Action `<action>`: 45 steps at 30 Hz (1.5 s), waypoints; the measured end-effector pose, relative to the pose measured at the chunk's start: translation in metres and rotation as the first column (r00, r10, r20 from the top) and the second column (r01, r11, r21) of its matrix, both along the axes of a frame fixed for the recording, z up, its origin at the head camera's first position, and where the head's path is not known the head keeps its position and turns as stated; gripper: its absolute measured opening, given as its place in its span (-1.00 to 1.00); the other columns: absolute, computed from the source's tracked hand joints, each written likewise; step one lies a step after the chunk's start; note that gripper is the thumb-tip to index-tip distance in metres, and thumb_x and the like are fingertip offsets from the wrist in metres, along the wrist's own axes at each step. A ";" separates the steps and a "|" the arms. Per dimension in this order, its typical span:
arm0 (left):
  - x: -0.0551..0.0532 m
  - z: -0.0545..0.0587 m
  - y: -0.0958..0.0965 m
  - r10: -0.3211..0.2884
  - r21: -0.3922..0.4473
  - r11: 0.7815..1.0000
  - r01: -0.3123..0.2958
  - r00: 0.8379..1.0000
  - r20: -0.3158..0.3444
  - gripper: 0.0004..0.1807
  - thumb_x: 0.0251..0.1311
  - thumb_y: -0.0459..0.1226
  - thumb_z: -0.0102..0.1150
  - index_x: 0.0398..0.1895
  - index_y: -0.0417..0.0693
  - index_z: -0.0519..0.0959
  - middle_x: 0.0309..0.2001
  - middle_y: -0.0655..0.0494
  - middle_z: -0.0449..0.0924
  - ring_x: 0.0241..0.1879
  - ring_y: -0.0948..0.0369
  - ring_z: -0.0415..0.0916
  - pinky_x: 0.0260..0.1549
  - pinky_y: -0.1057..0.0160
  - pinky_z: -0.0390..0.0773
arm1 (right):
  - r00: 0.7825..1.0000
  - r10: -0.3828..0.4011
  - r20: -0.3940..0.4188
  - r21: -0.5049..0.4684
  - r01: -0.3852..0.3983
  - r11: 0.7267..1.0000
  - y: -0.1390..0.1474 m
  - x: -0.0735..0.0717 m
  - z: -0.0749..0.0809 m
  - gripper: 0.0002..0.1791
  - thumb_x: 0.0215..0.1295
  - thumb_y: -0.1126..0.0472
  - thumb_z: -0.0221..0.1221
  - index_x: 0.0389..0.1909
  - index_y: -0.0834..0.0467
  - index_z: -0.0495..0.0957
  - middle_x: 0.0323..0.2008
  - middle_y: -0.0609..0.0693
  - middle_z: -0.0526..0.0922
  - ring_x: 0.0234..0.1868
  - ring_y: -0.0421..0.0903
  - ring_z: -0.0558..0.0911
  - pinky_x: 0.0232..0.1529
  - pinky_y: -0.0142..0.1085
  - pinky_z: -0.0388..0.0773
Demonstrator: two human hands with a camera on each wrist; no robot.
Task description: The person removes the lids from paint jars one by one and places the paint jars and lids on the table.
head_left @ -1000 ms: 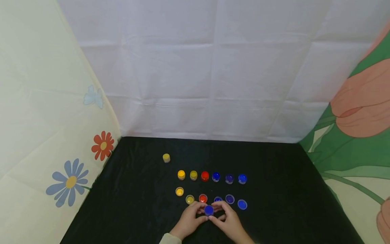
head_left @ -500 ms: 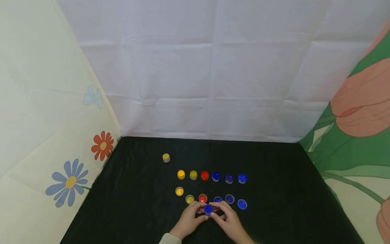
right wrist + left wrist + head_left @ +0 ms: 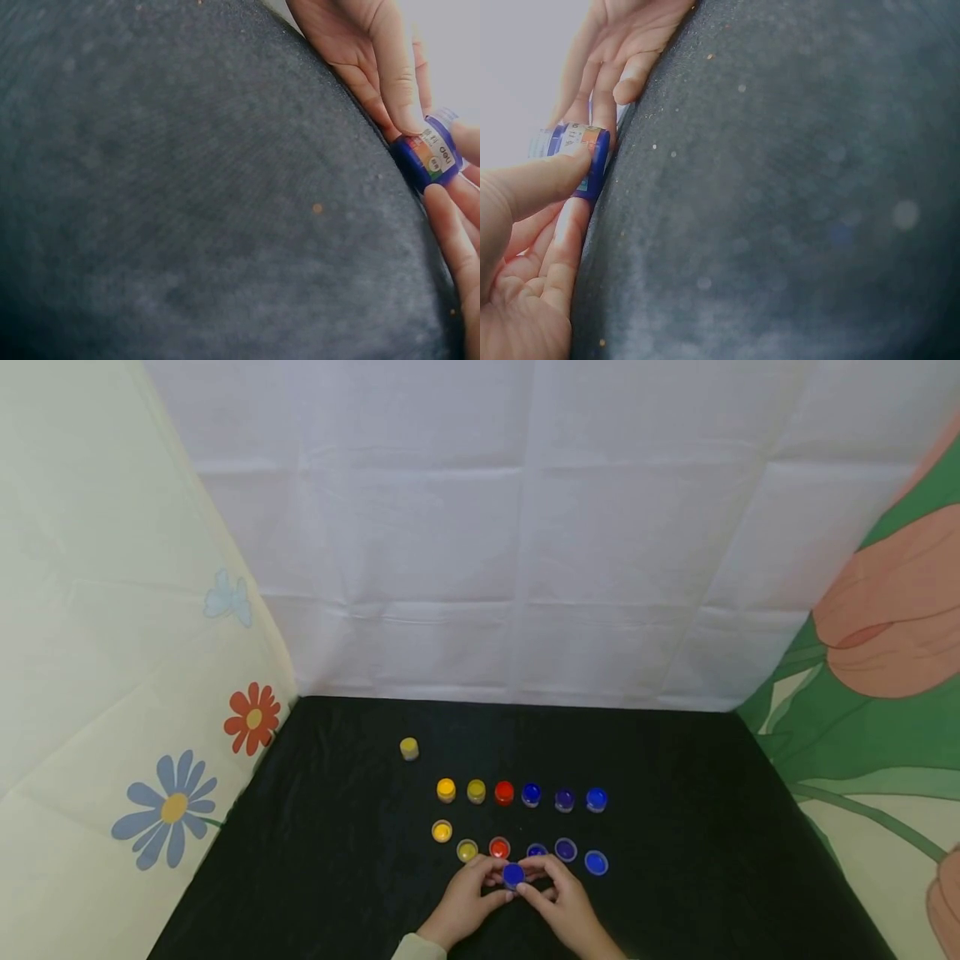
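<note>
A small blue paint jar [image 3: 513,875] with a printed label is held between both hands in the head view. My left hand [image 3: 468,897] grips its labelled body, the thumb pressed across the label in the left wrist view. From the other side, my right hand [image 3: 562,902] pinches the jar near its top with thumb and fingers. The right wrist view shows the jar [image 3: 429,154] tilted close over the black cloth, its label facing the camera. Just beyond the hands lie a yellow-green lid [image 3: 467,850], a red lid [image 3: 499,847] and a partly hidden blue one [image 3: 536,850].
Several paint jars stand in a row farther back, among them a red jar [image 3: 504,792] and a blue jar [image 3: 597,799]. A lone yellow-topped jar [image 3: 409,749] stands back left. More lids, including a blue lid [image 3: 597,862], lie right of the hands. White cloth [image 3: 517,568] hangs behind.
The jar has shifted very slightly up and left between the hands, and the right thumb has moved up along its side. The left hand, other jars and lids have stayed put.
</note>
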State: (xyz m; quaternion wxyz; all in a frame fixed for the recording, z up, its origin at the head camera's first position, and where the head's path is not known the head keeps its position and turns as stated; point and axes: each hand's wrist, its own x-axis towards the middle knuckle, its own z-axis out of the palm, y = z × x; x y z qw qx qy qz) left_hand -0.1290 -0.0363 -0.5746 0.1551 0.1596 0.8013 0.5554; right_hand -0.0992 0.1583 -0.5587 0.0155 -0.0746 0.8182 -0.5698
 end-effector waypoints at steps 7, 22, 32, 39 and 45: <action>0.000 0.001 0.000 0.000 0.002 1.000 0.000 1.000 0.003 -0.68 0.24 -0.30 0.39 0.05 -0.04 0.62 -0.16 0.31 0.50 -0.17 0.40 0.49 -0.07 0.34 0.57 | 0.998 0.042 -0.055 -0.026 -0.043 0.999 0.001 0.001 0.000 -0.72 0.36 0.27 0.30 0.05 0.21 0.61 -0.10 0.11 0.58 -0.14 -0.28 0.58 -0.35 -0.34 0.65; 0.000 0.001 0.000 0.002 0.002 1.000 -0.002 1.000 0.017 -0.69 0.24 -0.29 0.39 0.05 0.00 0.62 -0.16 0.31 0.50 -0.18 0.40 0.48 -0.08 0.34 0.56 | 0.999 0.015 -0.035 -0.002 -0.015 1.000 0.001 0.001 0.001 -0.73 0.33 0.25 0.32 0.02 0.17 0.62 -0.11 0.07 0.60 -0.15 -0.26 0.59 -0.35 -0.35 0.62; 0.000 0.002 0.000 0.000 0.001 1.000 0.000 1.000 0.012 -0.69 0.24 -0.30 0.39 0.04 -0.02 0.63 -0.16 0.31 0.50 -0.17 0.40 0.49 -0.08 0.34 0.56 | 0.997 0.029 -0.066 0.000 -0.029 1.000 0.001 0.001 -0.001 -0.67 0.29 0.26 0.36 0.04 0.22 0.58 -0.11 0.09 0.60 -0.14 -0.24 0.60 -0.36 -0.34 0.64; 0.000 0.001 0.000 0.000 0.004 1.000 0.000 1.000 0.006 -0.70 0.23 -0.31 0.40 0.03 -0.01 0.63 -0.16 0.31 0.50 -0.18 0.41 0.49 -0.08 0.34 0.56 | 1.000 -0.006 -0.004 0.002 0.006 1.000 0.000 0.000 0.000 -0.68 0.22 0.28 0.41 -0.05 0.19 0.56 -0.10 0.08 0.61 -0.15 -0.17 0.61 -0.35 -0.33 0.64; 0.000 0.003 0.000 0.009 -0.002 1.000 -0.009 1.000 0.023 -0.69 0.25 -0.27 0.39 0.04 0.01 0.63 -0.16 0.31 0.51 -0.17 0.39 0.49 -0.07 0.33 0.57 | 1.000 0.014 -0.010 0.007 -0.014 1.000 0.000 0.001 0.003 -0.74 0.36 0.22 0.30 0.03 0.16 0.62 -0.09 0.05 0.59 -0.14 -0.26 0.58 -0.33 -0.36 0.62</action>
